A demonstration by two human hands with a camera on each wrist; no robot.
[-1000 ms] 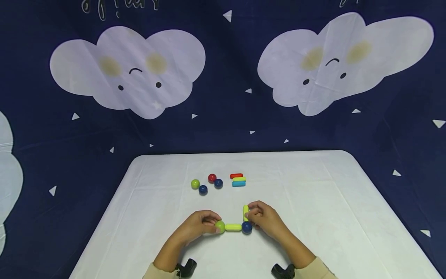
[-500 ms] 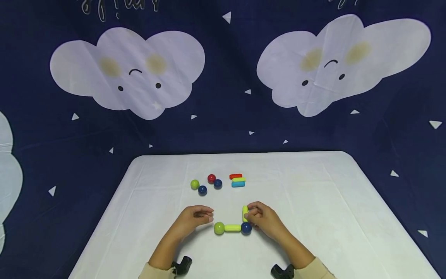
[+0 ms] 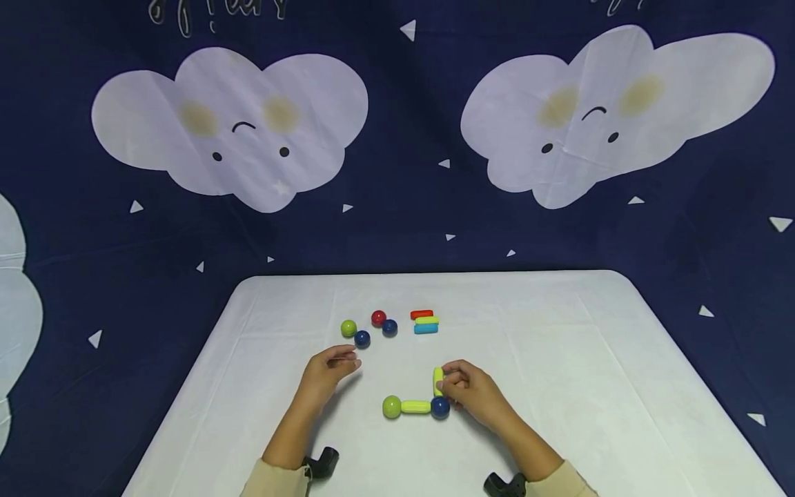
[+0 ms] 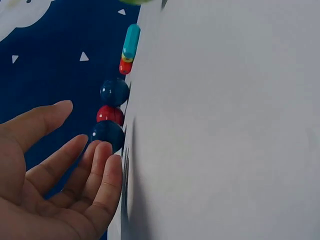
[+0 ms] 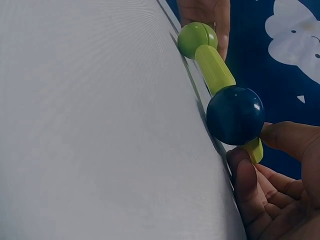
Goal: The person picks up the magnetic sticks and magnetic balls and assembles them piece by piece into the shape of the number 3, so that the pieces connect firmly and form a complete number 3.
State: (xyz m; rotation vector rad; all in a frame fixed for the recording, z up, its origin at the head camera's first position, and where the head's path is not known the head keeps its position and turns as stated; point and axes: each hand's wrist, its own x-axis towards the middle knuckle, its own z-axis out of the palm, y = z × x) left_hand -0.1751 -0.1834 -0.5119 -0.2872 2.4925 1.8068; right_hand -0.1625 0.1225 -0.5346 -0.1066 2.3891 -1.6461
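Observation:
In the head view, a green ball (image 3: pixel 392 406), a yellow-green rod (image 3: pixel 415 407) and a dark blue ball (image 3: pixel 440 408) join in a row on the white table. A second yellow-green rod (image 3: pixel 437 376) meets the blue ball at a corner and points away from me. My right hand (image 3: pixel 477 392) pinches this second rod; in the right wrist view the blue ball (image 5: pixel 235 115) partly hides it. With fingers apart and nothing held, my left hand (image 3: pixel 324 376) is just short of a loose blue ball (image 3: pixel 362 339). The left wrist view shows its fingertips (image 4: pixel 103 147) overlapping that ball.
Beside the loose blue ball lie another green ball (image 3: pixel 348 328), a red ball (image 3: pixel 378 318) and a further blue ball (image 3: pixel 389 328). To their right are red (image 3: pixel 421 315), yellow-green (image 3: pixel 427 320) and light blue (image 3: pixel 426 329) rods. A dark cloud-printed cloth hangs behind the table (image 3: pixel 559 331).
My left hand has let go of the joined green ball and moved forward and left toward the loose balls. My right hand keeps its pinch on the rod, almost unmoved.

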